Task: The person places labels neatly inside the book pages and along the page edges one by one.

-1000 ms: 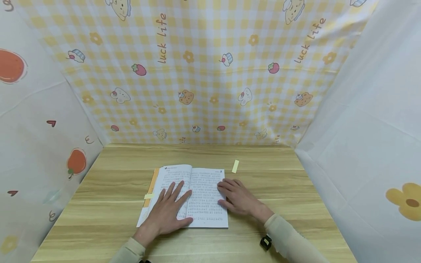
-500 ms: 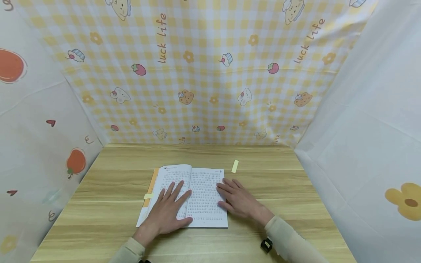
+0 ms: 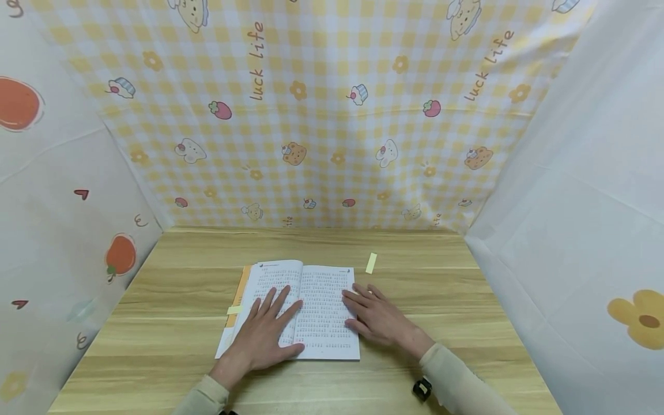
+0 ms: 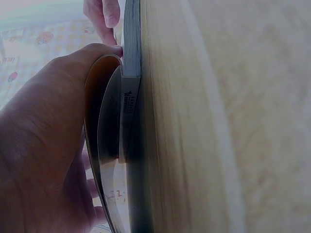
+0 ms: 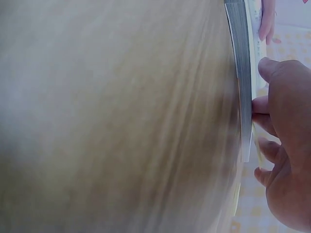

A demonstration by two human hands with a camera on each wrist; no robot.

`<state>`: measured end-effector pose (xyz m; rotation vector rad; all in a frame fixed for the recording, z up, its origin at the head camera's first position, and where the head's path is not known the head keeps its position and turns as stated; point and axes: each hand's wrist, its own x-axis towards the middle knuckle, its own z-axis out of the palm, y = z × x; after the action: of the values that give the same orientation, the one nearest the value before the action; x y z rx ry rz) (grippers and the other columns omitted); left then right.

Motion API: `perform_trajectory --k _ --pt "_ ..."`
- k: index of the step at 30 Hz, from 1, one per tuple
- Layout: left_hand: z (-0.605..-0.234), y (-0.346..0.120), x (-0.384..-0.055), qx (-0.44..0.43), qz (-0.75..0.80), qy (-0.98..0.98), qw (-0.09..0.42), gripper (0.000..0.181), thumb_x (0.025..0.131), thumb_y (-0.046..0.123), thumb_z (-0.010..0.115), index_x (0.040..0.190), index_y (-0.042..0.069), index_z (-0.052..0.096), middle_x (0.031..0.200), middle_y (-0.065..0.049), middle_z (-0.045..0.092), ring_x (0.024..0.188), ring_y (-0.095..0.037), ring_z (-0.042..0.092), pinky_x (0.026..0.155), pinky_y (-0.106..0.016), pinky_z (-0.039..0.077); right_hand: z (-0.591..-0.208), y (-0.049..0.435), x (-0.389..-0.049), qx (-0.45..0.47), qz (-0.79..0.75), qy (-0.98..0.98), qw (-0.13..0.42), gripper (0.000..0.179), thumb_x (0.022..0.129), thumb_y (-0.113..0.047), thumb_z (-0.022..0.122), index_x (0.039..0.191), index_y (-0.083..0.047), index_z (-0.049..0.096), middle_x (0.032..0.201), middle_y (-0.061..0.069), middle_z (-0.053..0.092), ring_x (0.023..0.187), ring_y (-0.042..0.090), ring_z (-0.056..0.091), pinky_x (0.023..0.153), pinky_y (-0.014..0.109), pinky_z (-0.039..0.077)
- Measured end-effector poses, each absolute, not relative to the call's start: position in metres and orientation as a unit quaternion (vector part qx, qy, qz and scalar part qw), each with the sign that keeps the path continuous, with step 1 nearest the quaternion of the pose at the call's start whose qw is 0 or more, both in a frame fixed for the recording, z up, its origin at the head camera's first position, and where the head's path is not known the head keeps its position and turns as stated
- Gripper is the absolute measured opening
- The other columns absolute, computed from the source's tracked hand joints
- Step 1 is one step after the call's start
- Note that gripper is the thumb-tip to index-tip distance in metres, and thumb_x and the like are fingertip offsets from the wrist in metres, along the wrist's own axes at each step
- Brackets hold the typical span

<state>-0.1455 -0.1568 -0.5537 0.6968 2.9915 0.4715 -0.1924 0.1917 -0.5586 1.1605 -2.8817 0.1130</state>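
Note:
An open book with printed white pages lies on the table, an orange cover strip showing along its left side. My left hand rests spread over the left page, its thumb reaching across the fold near the bottom. In the left wrist view the pages and cover bow up beneath this left hand, beside the thick page block. At the right page's outer edge, my right hand touches the paper with its fingertips. The right wrist view shows the right hand alongside the book's edge.
A pale yellow paper strip lies on the wooden table beyond the right hand. Another yellow strip sticks out at the book's left edge. A checked cloth hangs behind, with white cloths at both sides.
My right hand has slid very slightly to the right and toward me along the page edge. The left hand and the book stay where they were.

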Motion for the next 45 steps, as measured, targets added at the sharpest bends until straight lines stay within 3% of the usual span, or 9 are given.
perform_trajectory --k 30,39,45 --pt "-0.556 -0.157 -0.144 0.226 0.156 0.961 0.02 0.096 0.098 0.076 0.07 0.174 0.023 0.046 0.191 -0.015 0.02 0.176 -0.05 0.02 0.137 -0.081 0.024 -0.559 0.211 -0.187 0.356 0.077 -0.931 0.023 0.06 0.118 -0.047 0.055 0.166 -0.01 0.057 0.175 0.006 0.055 0.168 0.038 0.045 0.139 0.065 0.034" --pt "-0.556 -0.157 -0.145 0.228 0.154 0.961 0.02 0.096 0.099 0.077 0.069 0.174 0.023 0.046 0.191 -0.016 0.019 0.176 -0.05 0.019 0.137 -0.081 0.023 -0.556 0.22 -0.186 0.341 0.084 -0.936 0.02 0.063 0.118 -0.049 0.054 0.166 -0.008 0.056 0.176 0.013 0.053 0.17 0.041 0.041 0.14 0.065 0.033" --pt "-0.554 -0.157 -0.146 0.232 0.156 0.96 0.015 0.096 0.099 0.076 0.07 0.174 0.022 0.046 0.191 -0.016 0.019 0.176 -0.051 0.018 0.136 -0.082 0.023 -0.551 0.226 -0.187 0.346 0.097 -0.932 0.049 0.066 0.114 -0.046 0.063 0.166 -0.005 0.056 0.174 0.018 0.054 0.167 0.047 0.043 0.138 0.067 0.035"
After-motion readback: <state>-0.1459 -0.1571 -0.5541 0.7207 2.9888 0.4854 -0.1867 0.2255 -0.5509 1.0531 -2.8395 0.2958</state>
